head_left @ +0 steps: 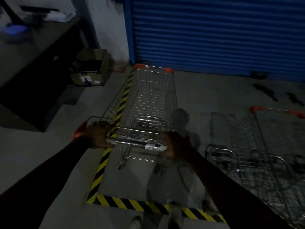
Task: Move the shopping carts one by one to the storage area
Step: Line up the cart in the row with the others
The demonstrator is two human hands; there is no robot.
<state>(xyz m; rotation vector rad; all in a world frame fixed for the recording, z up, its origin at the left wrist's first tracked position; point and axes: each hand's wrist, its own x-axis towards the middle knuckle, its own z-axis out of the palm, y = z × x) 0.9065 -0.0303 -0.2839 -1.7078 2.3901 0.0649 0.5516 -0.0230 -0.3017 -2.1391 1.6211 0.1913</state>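
**Wire cart held at the handle inside the taped bay**

The shopping cart (153, 100) is a basket of thin, shiny metal wire in a fine grid. It narrows toward its front, where the two top corners have orange plastic caps. Its handle (132, 142) is a smooth chrome tube with a white barcode label near the right end. The basket holds nothing that can be seen.

The left hand (97, 136) grips the left end of the handle with its fingers curled over it. The right hand (175, 144) grips the right end the same way.

The floor (206, 96) is dull grey concrete with dark stains at the far right. Yellow and black striped tape (132, 204) marks a rectangle on it, and the cart stands inside this, along the left strip, with its front close to a ribbed blue roller shutter (214, 30).

Just to its left is another wire frame (113, 98) with an orange end, lying over the tape line. A further cart (270, 146) stands well to the right. A cardboard box (92, 68) sits by a dark counter (33, 71) on the left. The light is dim and the picture's edges are blurred.
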